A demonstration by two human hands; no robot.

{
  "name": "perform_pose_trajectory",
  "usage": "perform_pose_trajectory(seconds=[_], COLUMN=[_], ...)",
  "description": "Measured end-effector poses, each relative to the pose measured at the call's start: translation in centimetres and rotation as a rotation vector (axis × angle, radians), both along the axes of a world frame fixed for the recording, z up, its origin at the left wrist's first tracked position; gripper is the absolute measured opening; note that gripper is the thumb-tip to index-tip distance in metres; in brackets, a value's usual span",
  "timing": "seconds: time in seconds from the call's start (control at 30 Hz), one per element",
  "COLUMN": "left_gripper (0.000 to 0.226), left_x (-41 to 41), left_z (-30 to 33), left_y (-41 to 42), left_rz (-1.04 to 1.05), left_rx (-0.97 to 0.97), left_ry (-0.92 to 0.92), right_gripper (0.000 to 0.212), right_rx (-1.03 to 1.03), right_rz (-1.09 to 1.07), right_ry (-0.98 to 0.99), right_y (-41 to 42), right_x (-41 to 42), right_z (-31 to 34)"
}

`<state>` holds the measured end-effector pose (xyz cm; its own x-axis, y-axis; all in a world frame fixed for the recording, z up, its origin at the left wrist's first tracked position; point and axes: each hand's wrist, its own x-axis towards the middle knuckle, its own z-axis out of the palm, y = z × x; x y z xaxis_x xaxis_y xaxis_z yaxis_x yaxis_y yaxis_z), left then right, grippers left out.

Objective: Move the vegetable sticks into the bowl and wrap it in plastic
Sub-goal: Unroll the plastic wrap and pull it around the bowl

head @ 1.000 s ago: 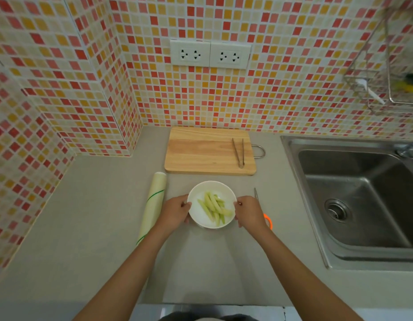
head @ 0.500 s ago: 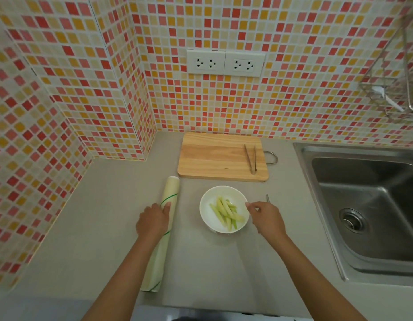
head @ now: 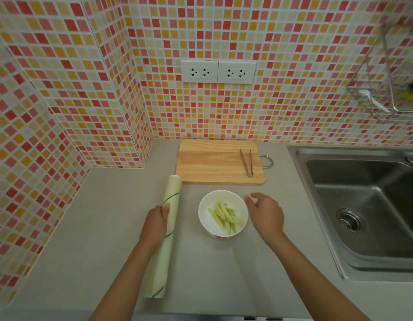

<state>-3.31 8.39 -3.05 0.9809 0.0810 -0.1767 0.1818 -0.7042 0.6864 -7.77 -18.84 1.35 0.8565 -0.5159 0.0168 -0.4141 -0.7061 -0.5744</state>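
A white bowl (head: 204, 222) stands on the grey counter and holds several pale green vegetable sticks (head: 225, 216). It sits on a faintly visible sheet of clear film (head: 207, 269) spread out from a plastic wrap roll (head: 172, 195) lying just left of it. My left hand (head: 155, 220) grips the roll's middle, thumb laid over its top. My right hand (head: 266, 213) hovers right of the bowl, near the rim, fingers curled and apart, nothing visibly held.
A wooden cutting board (head: 214, 162) lies behind the bowl with metal tongs (head: 247, 164) on its right end. A steel sink (head: 367, 205) fills the right side. The tiled wall has sockets (head: 218, 71) and a wire rack (head: 393, 89).
Both hands let go of the bowl. My left hand moved left onto the plastic wrap roll and closed on it. My right hand drew slightly away from the rim.
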Motion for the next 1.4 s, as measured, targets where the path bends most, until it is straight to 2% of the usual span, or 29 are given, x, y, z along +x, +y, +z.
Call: perform_pose_trajectory(seconds=[0.13,0.2,0.27,0.43,0.7,0.83,0.9,1.0,1.03,1.07,1.2,1.33,1.4], left_gripper=[0.047,0.048,0.050,0.051,0.048,0.050,0.051,0.051,0.051,0.052,0.051,0.051,0.051], left_x=[0.4,0.4,0.0,-1.5,-2.4,-2.3,-1.9,-1.4,-1.2,-1.1,-0.7,-0.2,0.1], left_z=[3.0,4.5,5.7,7.0,6.9,6.8,7.0,7.6,7.8,7.9,8.2,8.4,8.4], left_y=[-1.5,-2.7,-4.2,-7.4,-8.9,-8.7,-8.5,-8.5,-8.6,-8.8,-9.0,-8.8,-8.9], left_rz=[-0.046,-0.082,-0.119,-0.163,-0.175,-0.140,-0.118,-0.112,-0.114,-0.117,-0.106,-0.070,-0.058], left_rx=[-0.170,-0.218,-0.221,-0.207,-0.198,-0.193,-0.231,-0.247,-0.249,-0.253,-0.279,-0.318,-0.322], left_ry=[-0.033,-0.050,-0.090,-0.151,-0.165,-0.144,-0.122,-0.116,-0.119,-0.124,-0.126,-0.099,-0.097], right_gripper=[0.030,0.032,0.038,0.056,0.034,0.037,0.039,0.043,0.047,0.049,0.035,0.039,0.044], right_rx=[0.163,0.308,0.369,0.284,0.169,0.166,0.300,0.689,0.742,0.753,0.771,0.967,0.988], right_rz=[0.073,0.162,0.228,0.273,0.253,0.244,0.220,0.190,0.197,0.219,0.240,0.148,0.168], right_ry=[-0.147,-0.135,-0.088,-0.022,-0.096,-0.092,-0.083,-0.057,-0.023,0.001,-0.053,-0.060,-0.013], right_y=[2.0,3.4,4.7,6.6,5.7,5.1,4.4,4.2,4.5,4.8,5.5,5.0,5.5], right_x=[1.8,3.1,4.3,6.0,6.2,6.6,6.6,6.1,6.0,6.0,5.8,5.7,5.5], right_z=[2.5,3.6,4.7,6.2,5.2,5.2,5.2,5.0,4.9,4.8,4.9,5.5,5.6])
